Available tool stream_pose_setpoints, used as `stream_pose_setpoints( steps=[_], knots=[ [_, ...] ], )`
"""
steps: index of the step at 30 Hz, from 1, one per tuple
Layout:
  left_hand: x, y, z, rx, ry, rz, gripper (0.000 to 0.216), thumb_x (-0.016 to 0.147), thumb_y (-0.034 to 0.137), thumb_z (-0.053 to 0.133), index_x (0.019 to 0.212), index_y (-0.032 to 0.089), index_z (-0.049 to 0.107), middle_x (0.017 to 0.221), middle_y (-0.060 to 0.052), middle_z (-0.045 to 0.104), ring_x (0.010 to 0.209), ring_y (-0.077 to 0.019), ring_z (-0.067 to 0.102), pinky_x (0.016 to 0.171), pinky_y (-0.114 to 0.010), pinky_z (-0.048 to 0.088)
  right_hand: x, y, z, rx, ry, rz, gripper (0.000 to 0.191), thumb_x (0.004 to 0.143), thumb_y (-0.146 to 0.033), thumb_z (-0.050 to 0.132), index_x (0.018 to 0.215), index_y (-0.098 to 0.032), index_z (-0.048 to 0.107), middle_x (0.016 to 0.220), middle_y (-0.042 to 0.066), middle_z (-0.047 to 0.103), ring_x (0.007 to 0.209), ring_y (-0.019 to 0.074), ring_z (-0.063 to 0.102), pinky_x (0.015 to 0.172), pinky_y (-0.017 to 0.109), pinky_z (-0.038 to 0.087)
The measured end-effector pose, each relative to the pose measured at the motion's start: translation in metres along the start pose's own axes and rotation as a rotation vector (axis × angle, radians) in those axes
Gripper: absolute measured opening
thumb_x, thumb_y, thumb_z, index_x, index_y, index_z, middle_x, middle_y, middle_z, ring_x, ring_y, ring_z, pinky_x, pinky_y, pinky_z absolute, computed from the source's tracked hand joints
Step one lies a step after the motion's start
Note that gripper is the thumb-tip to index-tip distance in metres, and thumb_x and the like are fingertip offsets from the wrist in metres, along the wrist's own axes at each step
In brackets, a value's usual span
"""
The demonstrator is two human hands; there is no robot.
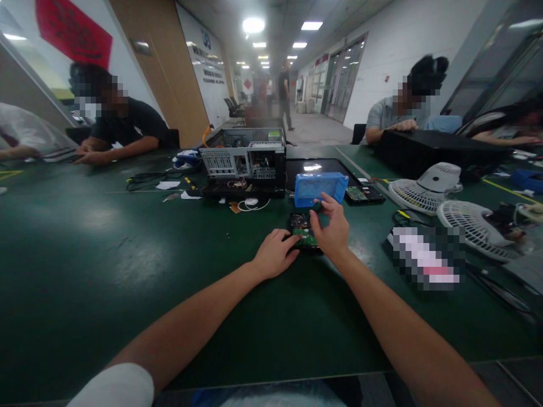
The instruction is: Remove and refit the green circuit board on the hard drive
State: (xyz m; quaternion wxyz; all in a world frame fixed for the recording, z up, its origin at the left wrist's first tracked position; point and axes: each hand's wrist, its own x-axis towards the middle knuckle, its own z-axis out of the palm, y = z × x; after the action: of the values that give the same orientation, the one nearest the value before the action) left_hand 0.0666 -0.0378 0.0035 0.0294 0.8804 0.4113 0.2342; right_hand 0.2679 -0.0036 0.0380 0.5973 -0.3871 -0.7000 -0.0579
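Observation:
A small dark unit with a green circuit board (304, 237), which looks like a hard drive, lies flat on the table in front of me. My left hand (276, 253) grips its left side, fingers over the board and thumb along the near edge. Above its right side hovers my right hand (334, 229), fingers bent and apart, with a gap between thumb and index finger. I see nothing held there. Just beyond its fingertips is a blue plastic tray (302, 195), tilted up; the hand covers part of its lower edge.
An opened computer case (242, 161) stands behind to the left, with a white cable (254, 209) before it. At the right are another circuit-board unit (365, 194), white fan parts (439, 183) and a large black casing (441, 152). People sit along both far sides.

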Motion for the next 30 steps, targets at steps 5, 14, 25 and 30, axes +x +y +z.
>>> stream_pose_setpoints(
  steps=[5, 14, 25, 30],
  knots=[
    [-0.001, 0.002, -0.003, 0.008, 0.035, 0.015, 0.044, 0.094, 0.033, 0.061, 0.137, 0.025, 0.058, 0.126, -0.012, 0.054, 0.118, -0.0297, 0.051, 0.098, -0.048, 0.05, -0.001, 0.003, 0.0, -0.073, -0.008, -0.018, 0.033, 0.092, -0.031, 0.066, 0.121, -0.023, 0.054, 0.12, 0.012, 0.066, 0.106, 0.0256, 0.067, 0.084, 0.044, 0.061],
    [0.001, 0.008, -0.008, -0.012, 0.046, 0.127, 0.035, 0.093, 0.023, 0.06, 0.128, 0.023, 0.062, 0.128, -0.011, 0.057, 0.122, -0.0292, 0.051, 0.101, -0.048, 0.049, 0.002, 0.0, -0.005, -0.059, -0.036, -0.054, 0.034, 0.091, -0.025, 0.062, 0.124, -0.022, 0.054, 0.12, 0.014, 0.062, 0.111, 0.0273, 0.062, 0.085, 0.045, 0.059],
    [0.001, 0.006, -0.005, -0.07, 0.05, 0.132, 0.036, 0.092, 0.021, 0.059, 0.128, 0.022, 0.063, 0.126, -0.011, 0.06, 0.121, -0.0279, 0.053, 0.102, -0.047, 0.049, 0.005, -0.003, -0.008, -0.116, -0.055, -0.014, 0.032, 0.092, -0.032, 0.065, 0.12, -0.021, 0.057, 0.106, 0.01, 0.061, 0.088, 0.0229, 0.061, 0.081, 0.043, 0.056],
    [0.002, 0.006, -0.007, -0.09, 0.042, 0.13, 0.035, 0.092, 0.021, 0.059, 0.127, 0.021, 0.063, 0.127, -0.011, 0.059, 0.121, -0.028, 0.052, 0.102, -0.047, 0.05, 0.007, -0.006, -0.011, -0.092, -0.093, -0.015, 0.033, 0.094, -0.026, 0.059, 0.127, -0.021, 0.056, 0.103, 0.009, 0.059, 0.088, 0.0219, 0.059, 0.084, 0.043, 0.056]
  ],
)
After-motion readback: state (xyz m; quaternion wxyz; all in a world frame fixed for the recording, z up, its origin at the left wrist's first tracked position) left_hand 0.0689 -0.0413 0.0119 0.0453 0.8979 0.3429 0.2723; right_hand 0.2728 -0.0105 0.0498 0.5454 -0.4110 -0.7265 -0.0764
